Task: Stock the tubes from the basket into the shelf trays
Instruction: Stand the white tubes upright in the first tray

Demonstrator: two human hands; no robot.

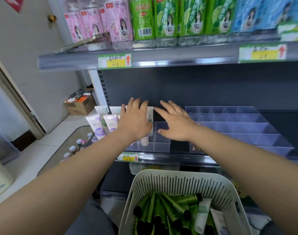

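Note:
A white slotted basket (pixel 217 185) sits low in front of me, holding several green tubes with black caps (pixel 163 207) and a couple of white tubes (pixel 202 212). On the middle shelf a clear divided tray (pixel 161 143) holds upright white and purple tubes (pixel 96 126) at its left. My left hand (pixel 134 119) reaches over this tray with fingers spread, covering some tubes and touching a white tube (pixel 150 116). My right hand (pixel 175 122) hovers flat over the tray's empty right compartments, holding nothing.
A second clear divided tray (pixel 246 129) stands empty to the right on the same shelf. The upper shelf (pixel 161 60) carries pink, green and blue packages. A cardboard box (pixel 80 103) sits on the floor at left, with small bottles (pixel 73 149) below the shelf's left end.

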